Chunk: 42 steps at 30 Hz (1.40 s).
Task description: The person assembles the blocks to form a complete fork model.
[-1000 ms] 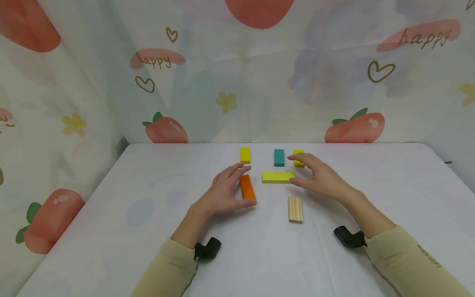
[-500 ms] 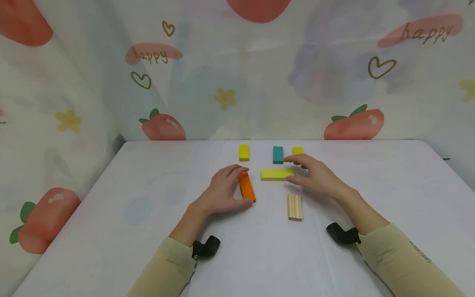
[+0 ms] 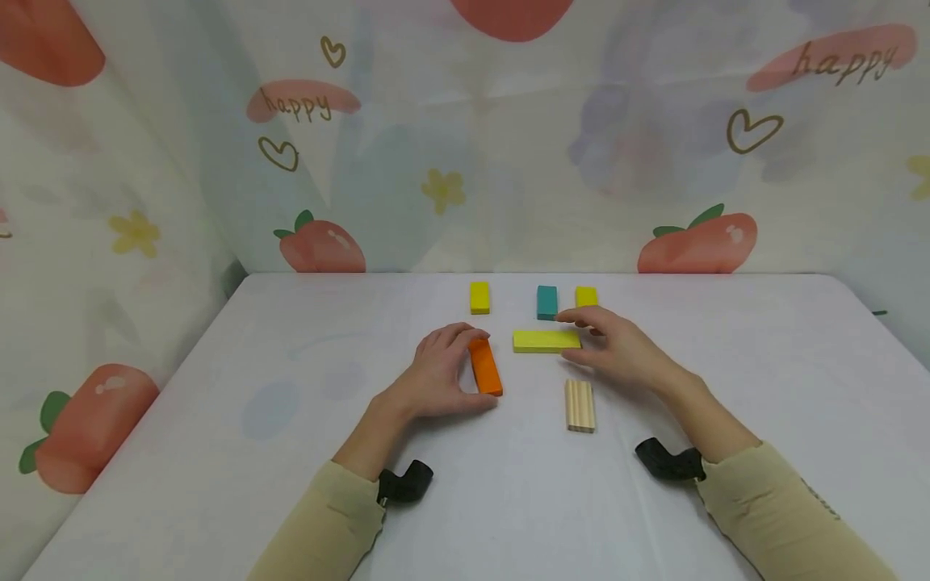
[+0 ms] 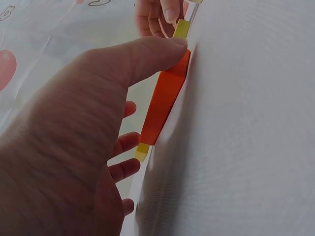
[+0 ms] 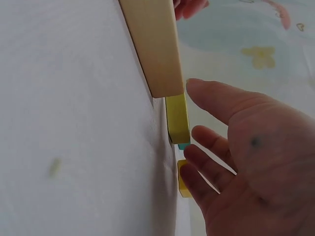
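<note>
My left hand [image 3: 443, 375] curves around an orange wooden block [image 3: 485, 367], thumb by its near end and fingertips by its far end. In the left wrist view the thumb overlaps one end of that orange block [image 4: 166, 101]; firm contact cannot be told. My right hand [image 3: 621, 343] hovers with spread, relaxed fingers at the right end of a yellow-green block [image 3: 545, 342] lying crosswise. Its index fingertip is near a teal block [image 3: 547, 302]. Partly behind that hand is a yellow block [image 3: 586, 296]. Nothing shows between the right thumb and fingers [image 5: 209, 164].
Another yellow block [image 3: 479, 298] lies at the back of the white-covered table [image 3: 218, 452]. A plain, lengthwise-lined wooden block [image 3: 580, 406] lies nearer, below the right hand. A printed cloth [image 3: 508, 161] hangs behind. Black wrist devices [image 3: 405, 482] sit at both sleeves.
The right hand has shifted slightly nearer and left, its fingertips uncovering part of the far yellow block's top. The left thumb has slid slightly off the orange block's near end. The blocks stay put.
</note>
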{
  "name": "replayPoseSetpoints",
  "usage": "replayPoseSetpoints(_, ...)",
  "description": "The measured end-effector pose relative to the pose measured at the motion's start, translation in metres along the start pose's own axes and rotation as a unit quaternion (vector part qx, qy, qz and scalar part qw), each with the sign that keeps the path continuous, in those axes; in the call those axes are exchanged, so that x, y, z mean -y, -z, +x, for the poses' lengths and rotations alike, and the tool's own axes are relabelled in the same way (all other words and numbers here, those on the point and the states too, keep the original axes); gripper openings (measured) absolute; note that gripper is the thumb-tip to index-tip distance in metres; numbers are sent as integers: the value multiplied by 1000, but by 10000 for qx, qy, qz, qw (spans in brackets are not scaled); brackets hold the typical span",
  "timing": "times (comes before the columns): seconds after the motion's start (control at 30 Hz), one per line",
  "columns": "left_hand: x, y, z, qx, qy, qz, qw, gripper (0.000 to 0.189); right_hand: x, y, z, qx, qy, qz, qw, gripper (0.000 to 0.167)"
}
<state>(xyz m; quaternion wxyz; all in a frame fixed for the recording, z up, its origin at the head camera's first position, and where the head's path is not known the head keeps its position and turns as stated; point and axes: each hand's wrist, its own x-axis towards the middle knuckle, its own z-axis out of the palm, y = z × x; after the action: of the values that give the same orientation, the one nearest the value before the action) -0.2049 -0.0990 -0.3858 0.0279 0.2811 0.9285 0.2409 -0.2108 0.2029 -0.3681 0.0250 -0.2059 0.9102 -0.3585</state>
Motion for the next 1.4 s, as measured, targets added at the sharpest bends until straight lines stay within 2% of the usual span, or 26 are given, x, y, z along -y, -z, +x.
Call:
replayPoseSetpoints(0.37, -3, 1, 0, 37, 133, 125, 9998, 70, -1, -7, 1, 67, 6, -69, 10000, 46)
replayPoseSetpoints(0.8, -2, 1, 0, -19, -47, 90, 9999, 64, -2, -11, 2, -214, 28, -268, 9994, 26)
replayPoseSetpoints(1.0, -1, 1, 1, 38, -31, 11, 10000, 64, 0, -12, 2, -232, -84, -252, 9994, 24)
replayPoseSetpoints(1.4, 0, 0, 1, 45, -71, -105, 9999, 67, -3, -11, 2, -371, 93, -235, 9990, 22)
